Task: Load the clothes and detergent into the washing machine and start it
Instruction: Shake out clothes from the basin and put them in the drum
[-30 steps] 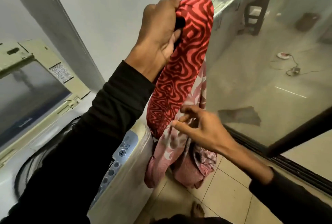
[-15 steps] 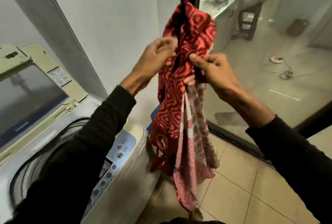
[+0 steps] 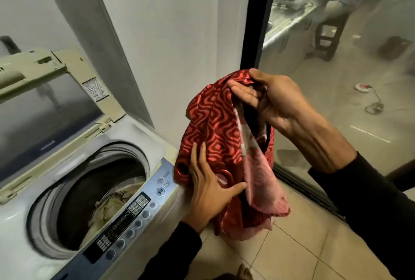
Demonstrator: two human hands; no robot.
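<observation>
A red patterned cloth (image 3: 213, 127) with a pale pink underside hangs bunched to the right of the washing machine (image 3: 170, 151). My right hand (image 3: 276, 100) pinches its top fold between thumb and fingers. My left hand (image 3: 208, 187) lies lower with its fingers spread flat against the hanging cloth, beside the machine's front right corner. The machine's lid (image 3: 45, 109) stands raised. Its drum (image 3: 94, 201) is exposed and holds some beige clothes (image 3: 112, 203). The control panel (image 3: 130, 216) runs along the front edge.
A white wall (image 3: 179, 32) rises behind the machine. A black door frame (image 3: 258, 21) and a glass panel (image 3: 336, 100) stand to the right. Through the glass I see a counter, a stool and a cable on the floor. Beige tiles (image 3: 292, 252) lie below.
The cloth has come down from head height to beside the machine. My left hand has let go of the top and moved down against the hanging part. My right hand now holds the top.
</observation>
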